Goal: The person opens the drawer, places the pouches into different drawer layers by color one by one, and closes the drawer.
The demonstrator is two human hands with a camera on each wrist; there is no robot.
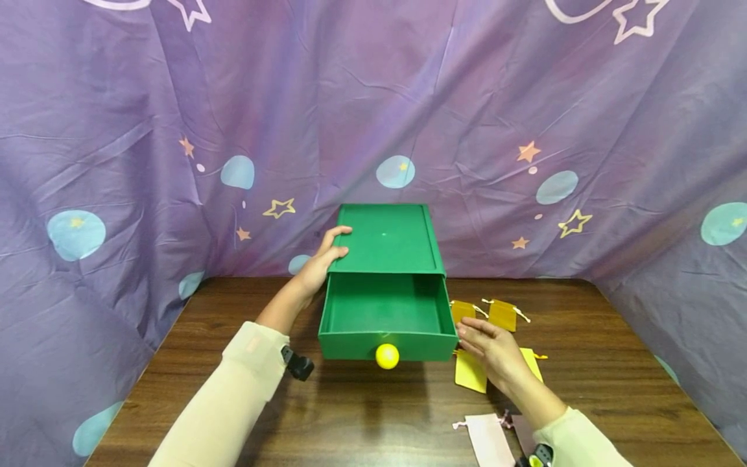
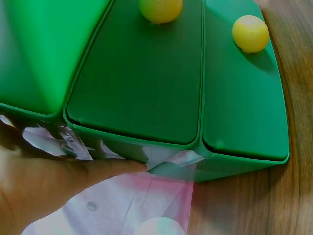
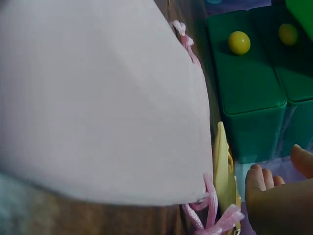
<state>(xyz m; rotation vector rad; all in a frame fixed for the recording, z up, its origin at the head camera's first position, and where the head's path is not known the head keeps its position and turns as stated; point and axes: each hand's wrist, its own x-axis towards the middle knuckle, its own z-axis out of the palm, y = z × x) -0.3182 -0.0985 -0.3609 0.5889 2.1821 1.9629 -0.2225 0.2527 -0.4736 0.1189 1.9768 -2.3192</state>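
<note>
Drawer unit point(image 1: 388, 243), green, stood upright at mid-tabletop point(image 1: 204, 337); with top drawer point(image 1: 350, 346) pulled out, long axis directed front to back, yellow knob point(image 1: 388, 357) pointed at the person. Left hand point(image 1: 315, 269): laid against the left side, fingertips over the top edge. Right hand point(image 1: 496, 353): fingers extended, nothing grasped, placed beside the drawer's right front corner; yellow pouches point(image 1: 470, 371) partly covered by it. Pink pouch point(image 1: 490, 441): laid nearer the person. Purple curtain point(image 1: 350, 97): hung behind.
</note>
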